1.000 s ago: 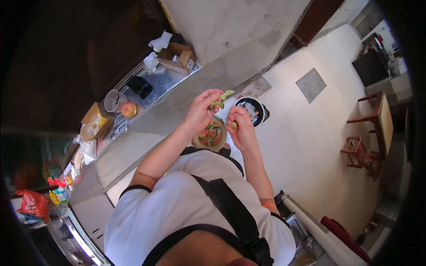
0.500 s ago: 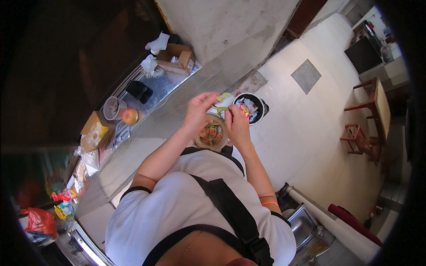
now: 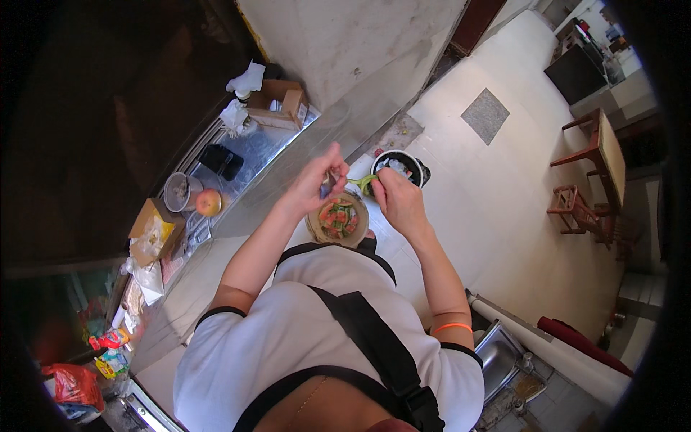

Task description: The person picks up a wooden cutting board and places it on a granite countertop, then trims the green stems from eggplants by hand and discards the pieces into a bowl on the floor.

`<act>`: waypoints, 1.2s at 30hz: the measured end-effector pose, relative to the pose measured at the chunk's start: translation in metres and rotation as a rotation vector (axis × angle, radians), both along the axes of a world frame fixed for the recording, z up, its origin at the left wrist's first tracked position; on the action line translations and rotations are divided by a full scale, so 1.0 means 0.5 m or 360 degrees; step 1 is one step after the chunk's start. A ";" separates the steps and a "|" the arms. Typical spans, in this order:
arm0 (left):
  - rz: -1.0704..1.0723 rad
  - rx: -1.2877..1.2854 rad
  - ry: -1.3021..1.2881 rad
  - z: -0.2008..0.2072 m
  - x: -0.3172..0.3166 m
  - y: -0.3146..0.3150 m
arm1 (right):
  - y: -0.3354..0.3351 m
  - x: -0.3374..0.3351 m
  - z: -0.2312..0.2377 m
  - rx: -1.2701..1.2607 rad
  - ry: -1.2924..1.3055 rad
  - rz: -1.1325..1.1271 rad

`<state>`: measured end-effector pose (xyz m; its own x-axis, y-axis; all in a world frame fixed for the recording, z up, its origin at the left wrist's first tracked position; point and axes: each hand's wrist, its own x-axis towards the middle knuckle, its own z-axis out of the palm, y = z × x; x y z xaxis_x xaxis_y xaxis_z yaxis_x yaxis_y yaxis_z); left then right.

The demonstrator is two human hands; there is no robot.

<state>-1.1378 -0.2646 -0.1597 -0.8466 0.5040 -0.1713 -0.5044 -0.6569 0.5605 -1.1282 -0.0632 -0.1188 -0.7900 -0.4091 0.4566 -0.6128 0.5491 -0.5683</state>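
Observation:
My left hand is raised over a round bowl, its fingers closed at one end of a curved green strip, a bit of vegetable or peel. A small grey-blue shape shows under the left palm; I cannot make out what it is. To the right, my right hand pinches the strip's other end. Red and green pieces lie in the bowl below, close to my body. Just beyond my right hand stands a round bin with a black liner and pale wrappers inside.
A low wall with a metal-topped ledge runs along the left, carrying a cardboard box, a plastic tub, an apple and bags. A wooden table and stool stand at right. A metal sink is at lower right.
My hands have moved apart, the right one shifting right and nearer to me. The light-green piece by my left fingers no longer shows. The view has turned slightly.

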 end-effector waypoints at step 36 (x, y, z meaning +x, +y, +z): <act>-0.0242 -0.0927 0.0313 0.109 0.018 0.094 | 0.058 -0.043 -0.025 -0.0772 -0.0815 0.0265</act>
